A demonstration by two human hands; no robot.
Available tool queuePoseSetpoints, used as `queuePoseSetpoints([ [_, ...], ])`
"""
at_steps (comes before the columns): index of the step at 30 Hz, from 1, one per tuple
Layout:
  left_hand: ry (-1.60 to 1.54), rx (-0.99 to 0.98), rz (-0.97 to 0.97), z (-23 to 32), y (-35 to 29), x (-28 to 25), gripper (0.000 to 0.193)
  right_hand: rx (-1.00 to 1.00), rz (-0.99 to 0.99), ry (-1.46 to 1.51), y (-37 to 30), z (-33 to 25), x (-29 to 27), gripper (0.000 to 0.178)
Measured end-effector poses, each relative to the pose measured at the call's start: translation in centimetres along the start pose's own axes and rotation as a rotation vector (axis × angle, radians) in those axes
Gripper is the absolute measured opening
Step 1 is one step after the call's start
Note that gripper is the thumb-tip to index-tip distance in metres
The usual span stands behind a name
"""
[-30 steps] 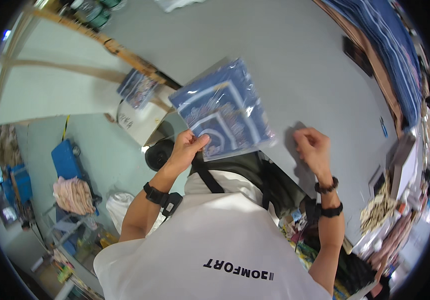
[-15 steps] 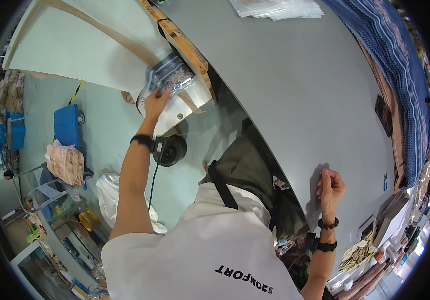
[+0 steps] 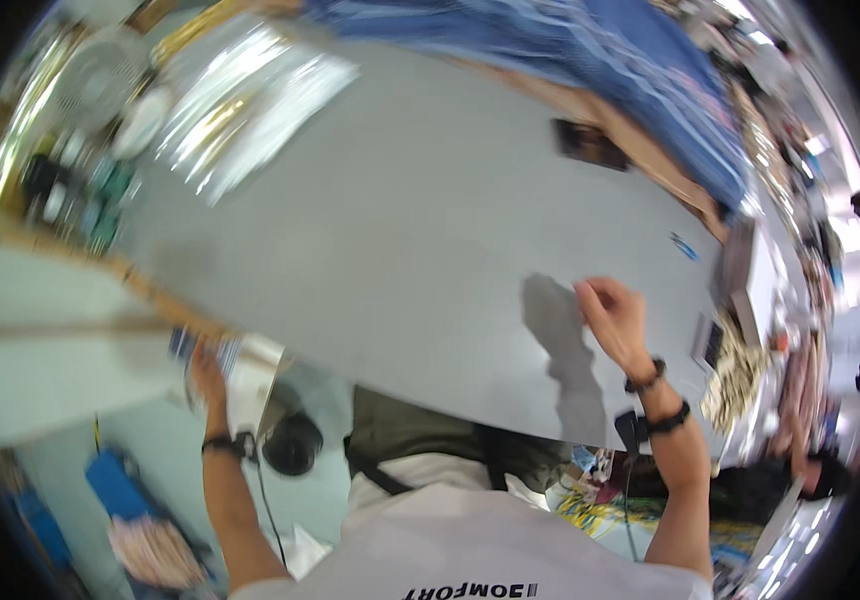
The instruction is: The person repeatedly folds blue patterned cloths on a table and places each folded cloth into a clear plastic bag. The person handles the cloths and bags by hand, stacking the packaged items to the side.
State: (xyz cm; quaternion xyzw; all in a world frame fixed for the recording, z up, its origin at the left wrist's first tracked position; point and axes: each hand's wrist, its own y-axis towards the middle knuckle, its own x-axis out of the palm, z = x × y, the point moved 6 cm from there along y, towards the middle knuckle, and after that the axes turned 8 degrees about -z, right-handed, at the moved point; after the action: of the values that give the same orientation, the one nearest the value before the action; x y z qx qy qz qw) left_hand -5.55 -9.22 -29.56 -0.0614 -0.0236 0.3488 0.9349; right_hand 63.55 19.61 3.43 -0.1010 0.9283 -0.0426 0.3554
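At the left, beyond the table's corner, my left hand (image 3: 208, 375) is on a blue patterned cloth packet (image 3: 183, 345). Its fingers look closed on the near edge, though motion blurs them. The packet was shown in clear plastic a moment earlier; it lies over a white board (image 3: 70, 372) beside a wooden edge strip. Over the grey table (image 3: 410, 230) hovers my right hand (image 3: 615, 318), fingers curled in and nothing visible in them. Its shadow falls on the tabletop to its left.
Clear plastic bags (image 3: 260, 110) lie at the back left. Blue cloth (image 3: 550, 45) is piled along the far edge, near a dark phone-like slab (image 3: 590, 145) and a small blue tool (image 3: 685, 246). A round black device (image 3: 293, 445) and a blue trolley (image 3: 122, 488) stand on the floor.
My view has swung toward the table, so everything appears shifted. The left hand stays at the packet by the white board. The right hand remains curled, now lifted higher above the table.
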Motion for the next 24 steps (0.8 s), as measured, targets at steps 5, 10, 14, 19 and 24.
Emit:
queuePoseSetpoints([
  [5, 0.643, 0.319, 0.35, 17.1, -1.3, 3.7, 0.036, -0.281, 0.388, -0.359, 10.2, -0.9, -8.6, 0.025],
  [10, 0.416, 0.496, 0.2, 28.6, -0.7, 14.6, 0.032, -0.34, 0.62, -0.375, 18.7, 0.5, -16.5, 0.02],
  [14, 0.458, 0.611, 0.032, 33.6, -0.1, 26.0, 0.026, -0.378, 0.726, -0.466, 22.9, 1.4, -18.5, 0.019],
  [19, 0.485, 0.856, -0.389, 38.0, -0.8, 41.9, 0.023, -0.413, 0.7, -0.535, 25.5, 1.7, -19.8, 0.012],
  [24, 0.528, 0.863, -0.744, 39.4, -3.0, 57.1, 0.018, -0.458, 0.711, -0.42, 24.3, 1.3, -21.5, 0.013],
])
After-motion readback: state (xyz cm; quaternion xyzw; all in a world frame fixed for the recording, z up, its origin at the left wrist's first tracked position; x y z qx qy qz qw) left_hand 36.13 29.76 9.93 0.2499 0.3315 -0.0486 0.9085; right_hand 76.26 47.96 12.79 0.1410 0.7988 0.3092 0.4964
